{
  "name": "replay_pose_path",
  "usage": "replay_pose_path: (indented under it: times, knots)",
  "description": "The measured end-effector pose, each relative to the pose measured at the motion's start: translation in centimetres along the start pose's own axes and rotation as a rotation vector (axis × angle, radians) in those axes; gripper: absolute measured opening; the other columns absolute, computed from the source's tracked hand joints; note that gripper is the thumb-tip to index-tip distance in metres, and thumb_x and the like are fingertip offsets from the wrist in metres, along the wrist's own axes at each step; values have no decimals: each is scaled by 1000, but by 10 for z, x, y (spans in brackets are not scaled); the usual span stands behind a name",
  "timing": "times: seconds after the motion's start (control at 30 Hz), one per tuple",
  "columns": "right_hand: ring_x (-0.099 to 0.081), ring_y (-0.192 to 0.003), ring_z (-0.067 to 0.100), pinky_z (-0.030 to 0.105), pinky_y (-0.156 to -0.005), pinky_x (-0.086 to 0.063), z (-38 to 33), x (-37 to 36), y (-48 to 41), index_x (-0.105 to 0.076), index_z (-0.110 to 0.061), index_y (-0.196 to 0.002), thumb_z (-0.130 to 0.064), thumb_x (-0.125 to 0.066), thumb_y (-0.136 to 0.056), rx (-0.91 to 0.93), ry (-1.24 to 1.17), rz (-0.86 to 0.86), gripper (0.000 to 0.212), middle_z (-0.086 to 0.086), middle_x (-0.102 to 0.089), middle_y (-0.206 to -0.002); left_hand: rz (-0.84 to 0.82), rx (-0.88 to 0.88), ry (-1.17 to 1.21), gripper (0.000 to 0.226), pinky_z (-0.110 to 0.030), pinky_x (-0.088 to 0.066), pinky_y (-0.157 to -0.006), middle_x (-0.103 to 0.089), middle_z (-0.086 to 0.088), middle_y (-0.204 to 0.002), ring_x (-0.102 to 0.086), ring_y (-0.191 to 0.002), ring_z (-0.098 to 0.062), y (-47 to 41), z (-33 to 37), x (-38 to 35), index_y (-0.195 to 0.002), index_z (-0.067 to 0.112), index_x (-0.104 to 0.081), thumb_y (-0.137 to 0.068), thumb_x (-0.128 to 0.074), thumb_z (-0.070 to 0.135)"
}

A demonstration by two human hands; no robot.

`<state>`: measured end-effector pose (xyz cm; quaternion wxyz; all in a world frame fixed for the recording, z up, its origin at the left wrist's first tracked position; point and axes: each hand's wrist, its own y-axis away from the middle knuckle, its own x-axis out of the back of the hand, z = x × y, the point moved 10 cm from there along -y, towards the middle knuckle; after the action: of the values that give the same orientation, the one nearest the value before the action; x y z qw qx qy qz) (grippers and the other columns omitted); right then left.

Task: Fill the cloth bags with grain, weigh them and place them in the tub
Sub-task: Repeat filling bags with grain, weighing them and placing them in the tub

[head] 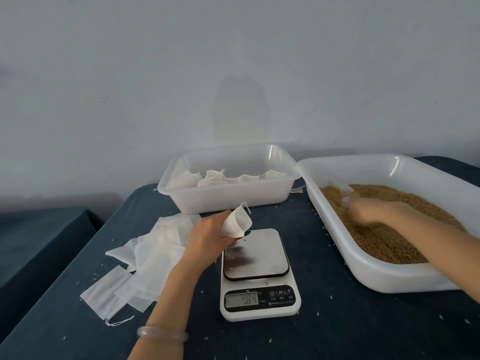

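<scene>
My left hand (207,236) grips a small white cloth bag (237,221) with its mouth held open, just above the far left corner of the scale's steel plate (257,253). My right hand (368,210) is blurred and sunk into the brown grain (389,229) inside the large white tub on the right (368,271); its fingers cannot be made out. A smaller white tub (228,197) at the back holds several filled bags (213,178). The white kitchen scale (259,300) shows lit digits.
A heap of flat empty cloth bags (135,266) lies left of the scale on the dark blue tablecloth (337,328). Loose grains are scattered over the cloth. A grey wall stands close behind the tubs. A second dark surface (39,235) lies lower at the left.
</scene>
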<state>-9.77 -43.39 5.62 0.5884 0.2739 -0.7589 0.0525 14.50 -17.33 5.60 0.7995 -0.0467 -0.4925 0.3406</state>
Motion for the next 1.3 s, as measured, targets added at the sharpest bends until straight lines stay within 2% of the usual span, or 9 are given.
replay_pose_path:
  times: [0.07,0.13,0.37,0.57,0.77,0.93,1.0,1.1,1.3]
  knots:
    - [-58,-77,13,21,-64,-49,-14,-4,2,-31,-7,-146,-19,-30,-107,132,-81,-43,41,14,-58,-120,-3,-15,-4,27,-25,-44,-62,-61,17,-74,-56,-72,-12,0,3,0,-81,43,-49,-77,-72,57]
    - [-53,-54,11,22,-49,-47,-16,-3,3,-41,-17,-116,-28,-31,-107,169,-183,-70,17,4,-56,-84,-9,-22,-12,26,-23,-41,-59,-60,19,-73,-56,-71,-11,1,5,-1,-78,46,-48,-77,-73,56]
    - [-46,-50,13,24,-43,-40,21,4,-14,-59,-3,-100,-40,-57,-96,-62,-520,-66,37,8,-56,-73,72,42,-4,27,-18,-36,-56,-53,41,-77,-49,-61,0,2,8,14,-75,59,-45,-79,-69,48]
    - [-51,-41,12,19,-34,-39,32,14,-16,-65,-8,-105,-24,-56,-97,-62,-773,-84,19,3,-58,-55,97,101,250,19,-12,-43,-48,-63,27,-76,-57,-68,6,4,6,17,-79,50,-53,-81,-71,42]
    - [-47,-43,12,22,-38,-37,38,40,0,-67,-3,-94,-36,-51,-99,-18,-545,67,37,1,-60,-55,78,95,345,20,-11,-45,-53,-64,22,-75,-57,-66,4,5,9,15,-78,35,-56,-85,-74,35]
    - [-48,-52,14,22,-42,-36,6,59,29,-64,-18,-99,-38,-47,-99,309,-442,168,26,9,-64,-75,27,107,387,21,-9,-46,-58,-64,20,-82,-59,-78,2,5,12,11,-91,39,-55,-83,-74,34]
    - [-51,-51,7,18,-42,-35,-15,62,45,-61,-28,-102,-37,-53,-95,449,-403,191,14,-2,-68,-73,-3,113,404,24,-13,-47,-61,-65,18,-86,-61,-82,-2,5,13,8,-96,40,-55,-82,-73,35]
    - [-55,-51,-1,15,-49,-40,-46,60,68,-62,-36,-99,-44,-65,-83,594,-465,139,18,-10,-73,-76,-37,124,394,25,-16,-46,-66,-66,18,-89,-62,-85,-2,6,11,5,-99,41,-56,-81,-72,37]
    - [-54,-55,9,26,-59,-45,-89,37,94,-65,-40,-106,-47,-66,-81,762,-373,-26,27,-13,-76,-89,-65,144,346,31,-24,-51,-74,-65,18,-100,-62,-95,-6,6,5,3,-109,44,-54,-85,-71,34]
